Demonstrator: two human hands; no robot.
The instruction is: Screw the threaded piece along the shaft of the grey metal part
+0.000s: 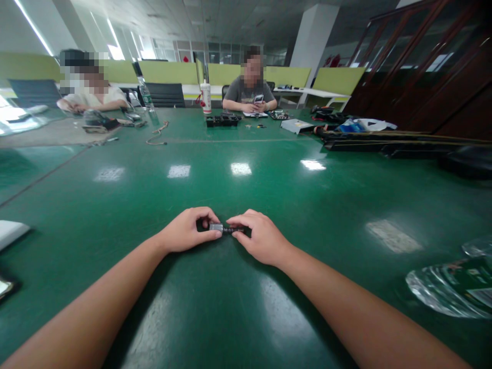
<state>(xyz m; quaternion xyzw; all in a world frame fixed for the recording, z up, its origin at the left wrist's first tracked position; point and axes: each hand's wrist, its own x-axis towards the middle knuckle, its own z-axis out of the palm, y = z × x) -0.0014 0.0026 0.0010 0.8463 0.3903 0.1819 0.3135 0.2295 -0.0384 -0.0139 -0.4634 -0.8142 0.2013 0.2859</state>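
A small metal part (pixel 216 227), a silvery block with a dark, ribbed shaft (pixel 229 230) pointing right, lies low over the green table (pixel 215 189). My left hand (pixel 190 229) has its thumb and fingers closed around the silvery block. Around the shaft's right end are the thumb and index finger of my right hand (pixel 261 236), bent close to it; whether they press on it is too small to tell.
A plastic bottle (pixel 449 287) lies at the right edge. White objects (pixel 11 233) sit at the left edge. Two people sit across the table, near a black tray (pixel 222 121), a white bottle (pixel 206 97) and long dark bars (pixel 353 141).
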